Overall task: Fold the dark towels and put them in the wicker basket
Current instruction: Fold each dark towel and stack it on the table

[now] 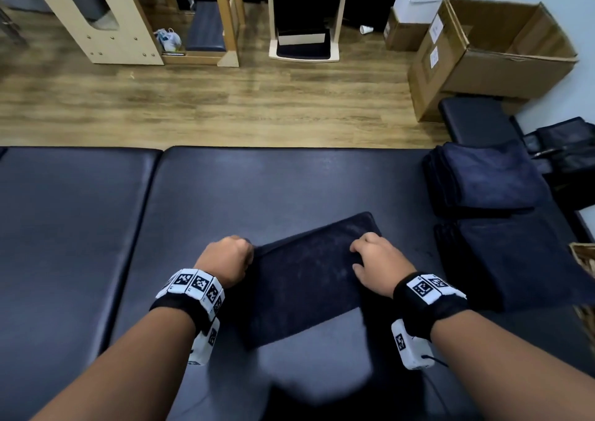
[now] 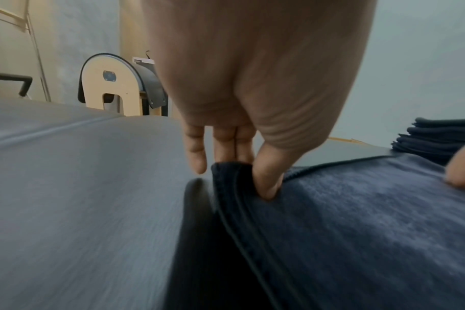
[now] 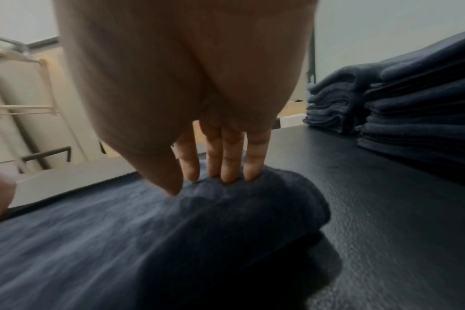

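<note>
A dark blue towel [image 1: 306, 279], folded into a rectangle, lies slantwise in the middle of the black padded table [image 1: 225, 188]. My left hand [image 1: 249, 251] pinches its far left corner between thumb and fingers [image 2: 268, 182]. My right hand [image 1: 357, 253] grips the far right edge, where the cloth [image 3: 226, 220] bulges up under the fingertips [image 3: 228, 176] and thumb. That side of the towel is raised a little off the table, with shadow beneath it. A sliver of the wicker basket [image 1: 584, 256] shows at the right edge of the head view.
Two stacks of folded dark towels stand on the table's right side, one far [image 1: 489, 179] and one near [image 1: 515, 259]. A seam [image 1: 154, 195] splits the table pads at left. Beyond the far edge are wooden floor, cardboard boxes [image 1: 502, 53] and wooden equipment.
</note>
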Demonstrator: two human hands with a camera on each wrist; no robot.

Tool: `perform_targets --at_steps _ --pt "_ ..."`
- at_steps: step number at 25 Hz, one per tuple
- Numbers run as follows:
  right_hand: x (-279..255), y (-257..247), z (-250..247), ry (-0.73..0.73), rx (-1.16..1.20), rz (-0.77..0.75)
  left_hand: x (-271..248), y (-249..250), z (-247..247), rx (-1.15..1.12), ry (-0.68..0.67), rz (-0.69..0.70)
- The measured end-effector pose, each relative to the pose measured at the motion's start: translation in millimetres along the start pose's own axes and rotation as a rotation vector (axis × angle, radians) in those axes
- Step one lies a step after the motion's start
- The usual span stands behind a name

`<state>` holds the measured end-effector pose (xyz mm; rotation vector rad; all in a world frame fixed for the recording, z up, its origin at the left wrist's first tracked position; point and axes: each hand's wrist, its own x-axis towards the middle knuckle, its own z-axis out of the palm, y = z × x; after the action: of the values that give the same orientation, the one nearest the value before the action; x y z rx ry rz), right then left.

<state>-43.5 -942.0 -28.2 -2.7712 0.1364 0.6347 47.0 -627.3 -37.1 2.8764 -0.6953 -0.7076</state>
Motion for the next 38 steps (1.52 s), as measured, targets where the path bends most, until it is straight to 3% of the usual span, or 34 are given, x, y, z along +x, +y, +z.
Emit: perform_targets --at_steps 4,7,9,11,16,18,21,28,33,38 --pt "-23.6 -26.7 14.3 -0.002 -0.093 -0.11 -44.3 12.6 21.7 -0.047 -0.094 -0.038" --pt "-45.5 -42.9 31.9 -0.062 -0.02 -0.169 -78.1 29.5 47.0 -0.103 -0.199 -0.007" --pt "-59.4 -45.4 43.8 -0.095 -0.057 -0.178 -94.7 41.0 63.0 -0.144 -0.279 0.037" --pt "-77.9 -43.0 55.0 -0.03 -0.132 -0.137 -114.0 50.2 74.3 -0.1 -0.31 0.064" --pt "-108.6 -44.3 71.0 0.062 -0.193 -0.119 -138.6 67.4 73.2 0.081 -0.106 -0.002" --pt "-120.9 -50.5 77.8 0.016 -0.18 -0.175 -139.3 80.9 68.2 0.054 -0.046 0.103" --pt "-144.1 -57.3 92.3 -0.082 -0.146 -0.247 -139.7 93.5 69.7 0.128 -0.135 0.314" --pt "-162.8 -59.0 103.2 -0.116 -0.248 -0.249 -131.9 87.7 79.6 0.401 -0.162 0.322" --pt "-146.2 -62.8 76.8 -0.089 -0.142 -0.207 -116.0 82.7 72.4 0.321 -0.01 0.394" --pt "-119.7 -39.7 33.5 0.049 0.009 -0.079 -68.1 98.4 11.0 0.023 -0.029 0.302"
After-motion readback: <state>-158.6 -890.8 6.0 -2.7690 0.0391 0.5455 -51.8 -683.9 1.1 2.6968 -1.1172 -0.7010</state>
